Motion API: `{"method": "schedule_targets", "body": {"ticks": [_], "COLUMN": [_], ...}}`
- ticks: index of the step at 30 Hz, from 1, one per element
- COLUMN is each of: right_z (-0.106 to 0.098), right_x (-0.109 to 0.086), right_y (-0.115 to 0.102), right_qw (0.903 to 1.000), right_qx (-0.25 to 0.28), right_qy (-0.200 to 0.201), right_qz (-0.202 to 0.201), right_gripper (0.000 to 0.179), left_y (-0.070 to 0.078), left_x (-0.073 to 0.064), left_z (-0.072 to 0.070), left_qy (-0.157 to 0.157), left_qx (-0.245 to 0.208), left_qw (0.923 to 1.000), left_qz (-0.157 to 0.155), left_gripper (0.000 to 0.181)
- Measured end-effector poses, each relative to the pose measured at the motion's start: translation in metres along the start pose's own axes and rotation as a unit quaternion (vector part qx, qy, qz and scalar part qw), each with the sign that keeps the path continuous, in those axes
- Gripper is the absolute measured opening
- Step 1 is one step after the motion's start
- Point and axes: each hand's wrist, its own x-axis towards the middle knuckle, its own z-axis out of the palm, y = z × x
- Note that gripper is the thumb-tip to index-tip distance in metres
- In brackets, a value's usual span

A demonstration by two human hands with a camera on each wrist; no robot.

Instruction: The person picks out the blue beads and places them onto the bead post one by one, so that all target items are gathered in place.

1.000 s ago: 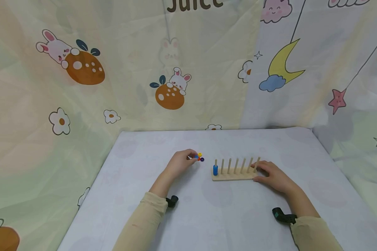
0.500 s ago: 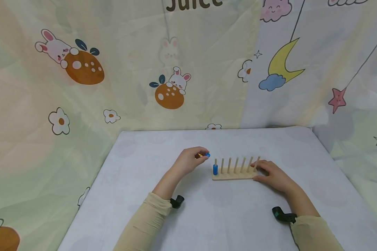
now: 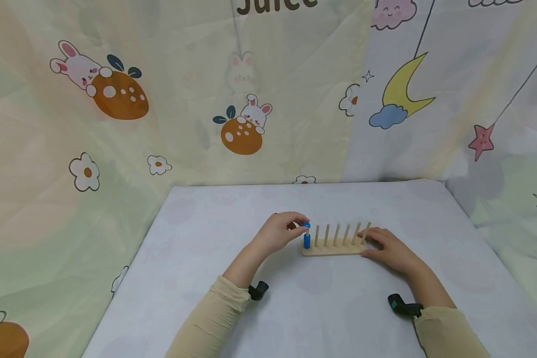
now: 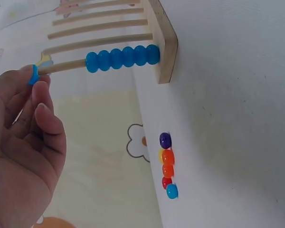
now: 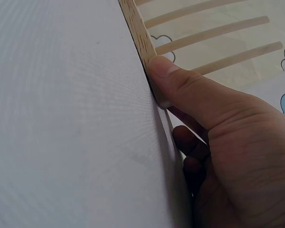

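My left hand [image 3: 283,231] pinches a blue bead [image 4: 33,75] between thumb and fingertips, right at the top of the leftmost peg [image 4: 66,66]. Lower on that same peg, several blue beads [image 4: 116,59] are stacked against the base. The wooden peg rack [image 3: 333,250] stands upright on the table with a row of thin bare pegs to the right of the blue stack. At the rack's right end my right hand [image 3: 391,251] grips the base, its thumb [image 5: 164,69] pressed on the front edge and the other fingers partly hidden behind.
Several loose beads lie on the table left of the rack, among them a purple bead [image 4: 165,140], an orange bead [image 4: 168,157] and a blue one; my left hand hides them in the head view. A printed cloth [image 3: 183,124] hangs behind the white table [image 3: 322,308].
My left hand has lifted a blue bead from the loose beads and carried it right to the leftmost peg's top. The right hand and the rack have stayed in place.
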Motion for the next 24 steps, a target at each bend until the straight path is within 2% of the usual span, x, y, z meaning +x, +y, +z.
{"method": "schedule_targets", "body": {"ticks": [8, 19, 24], "right_z": [0.001, 0.0, 0.0], "right_x": [0.001, 0.001, 0.001], "right_y": [0.003, 0.002, 0.001], "right_qw": [1.0, 1.0, 1.0], "right_qx": [-0.001, -0.004, 0.002], "right_qy": [0.002, 0.0, -0.001], "right_qz": [0.005, 0.002, 0.001], "right_gripper": [0.053, 0.053, 0.052], "left_y": [-0.004, -0.014, -0.017], "left_x": [0.001, 0.002, 0.002], "left_z": [0.005, 0.014, 0.017], "left_qy": [-0.005, -0.015, -0.015], "left_qx": [-0.004, 0.014, 0.001], "left_qw": [1.0, 0.9997, 0.9999], "left_qz": [0.001, -0.01, -0.008], "left_gripper": [0.025, 0.022, 0.02]}}
